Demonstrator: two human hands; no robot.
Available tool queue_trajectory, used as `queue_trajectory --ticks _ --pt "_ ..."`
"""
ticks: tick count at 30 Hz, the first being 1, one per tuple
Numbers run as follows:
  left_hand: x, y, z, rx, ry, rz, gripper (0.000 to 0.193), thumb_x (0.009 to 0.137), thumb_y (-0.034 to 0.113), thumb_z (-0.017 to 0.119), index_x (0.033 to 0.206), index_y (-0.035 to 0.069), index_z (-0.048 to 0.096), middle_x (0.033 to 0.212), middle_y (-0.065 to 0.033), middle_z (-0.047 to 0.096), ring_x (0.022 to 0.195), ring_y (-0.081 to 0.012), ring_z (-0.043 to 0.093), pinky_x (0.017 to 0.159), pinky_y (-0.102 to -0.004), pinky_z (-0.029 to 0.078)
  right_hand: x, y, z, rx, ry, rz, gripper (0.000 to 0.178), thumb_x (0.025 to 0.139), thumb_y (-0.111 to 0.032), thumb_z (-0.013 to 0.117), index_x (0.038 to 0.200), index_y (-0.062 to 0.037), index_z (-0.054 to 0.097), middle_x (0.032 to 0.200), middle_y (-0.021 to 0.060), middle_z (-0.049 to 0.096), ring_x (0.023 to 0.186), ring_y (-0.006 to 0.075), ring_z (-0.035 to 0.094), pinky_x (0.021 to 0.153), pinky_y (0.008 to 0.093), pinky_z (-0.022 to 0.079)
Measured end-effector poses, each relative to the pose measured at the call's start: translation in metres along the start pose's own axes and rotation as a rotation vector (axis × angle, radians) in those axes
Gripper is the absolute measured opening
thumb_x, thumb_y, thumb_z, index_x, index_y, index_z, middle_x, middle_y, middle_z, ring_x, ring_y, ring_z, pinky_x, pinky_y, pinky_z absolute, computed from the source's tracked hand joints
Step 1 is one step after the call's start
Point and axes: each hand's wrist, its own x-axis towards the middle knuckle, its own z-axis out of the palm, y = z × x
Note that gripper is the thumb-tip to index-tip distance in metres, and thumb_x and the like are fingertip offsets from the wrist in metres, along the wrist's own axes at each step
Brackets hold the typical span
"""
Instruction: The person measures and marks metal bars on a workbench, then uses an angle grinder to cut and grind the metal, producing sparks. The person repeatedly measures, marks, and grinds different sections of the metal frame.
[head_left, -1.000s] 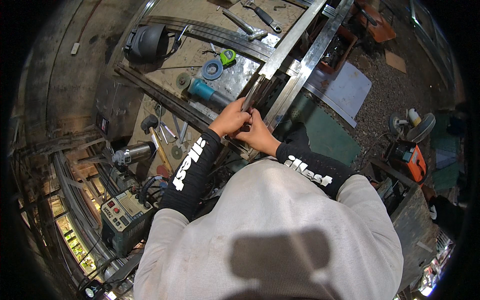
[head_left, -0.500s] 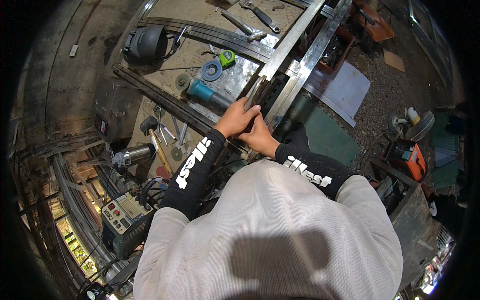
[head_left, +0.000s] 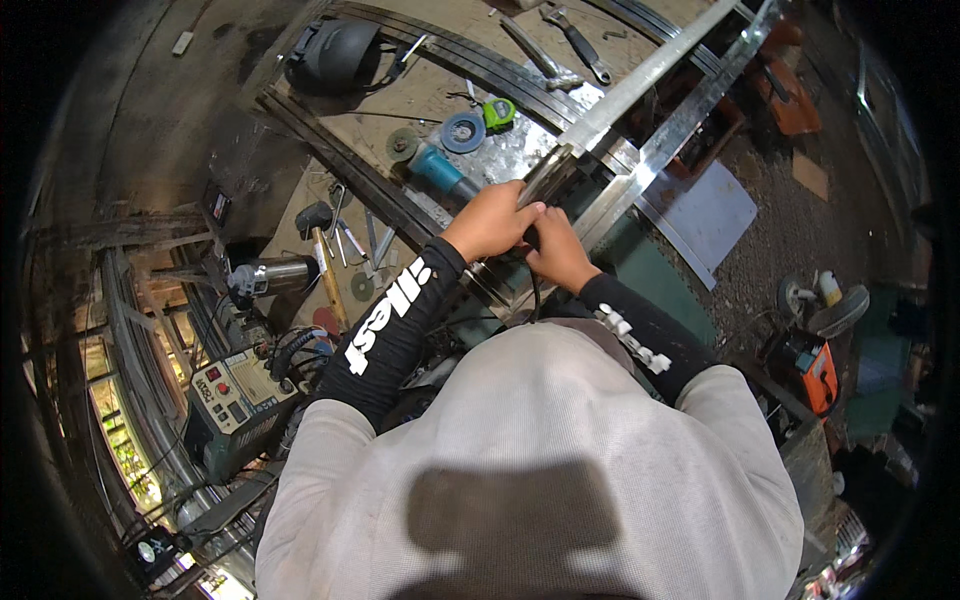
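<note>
My left hand (head_left: 490, 222) is closed around the lower end of a long grey metal clamp-like piece (head_left: 549, 175), which lies against the end of a shiny square steel tube (head_left: 610, 110). My right hand (head_left: 560, 250) presses close beside it, fingers curled and thumb meeting the left hand. What my right fingers grip is mostly hidden; something dark shows between the hands, and a black cable (head_left: 536, 292) hangs below. Just left of my left hand lies a teal angle grinder (head_left: 436, 168), with a blue disc (head_left: 462, 132) and a green tape measure (head_left: 498, 114) beyond it.
A black welding helmet (head_left: 335, 58), a hammer (head_left: 540, 52) and an adjustable wrench (head_left: 578, 45) lie on the bench's far part. A wooden-handled mallet (head_left: 325, 255) and a steel flask (head_left: 272, 277) are left. A welding machine (head_left: 235, 400) stands lower left; an orange-and-black machine (head_left: 818, 375) sits right.
The view has shifted, so the bench and its tools sit further right and higher. Both hands stay together at the tube's end. The grey piece looks broader, and the cable now shows below my right hand.
</note>
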Motion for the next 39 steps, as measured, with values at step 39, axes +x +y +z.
queue_trajectory --ticks 39 --pt "0.054 -0.099 0.066 -0.262 0.124 -0.031 0.052 0.108 0.043 0.052 0.121 -0.006 0.064 0.102 -0.0221 0.072 0.097 -0.0346 0.069 0.088 -0.0426 0.051 -0.104 -0.109 -0.319 1.078 0.736 0.081 0.084 0.088 -0.060 0.072 0.142 -0.0018 0.043 0.118 0.0160 0.058 0.106 0.0254 0.063 0.084 0.0404 0.057"
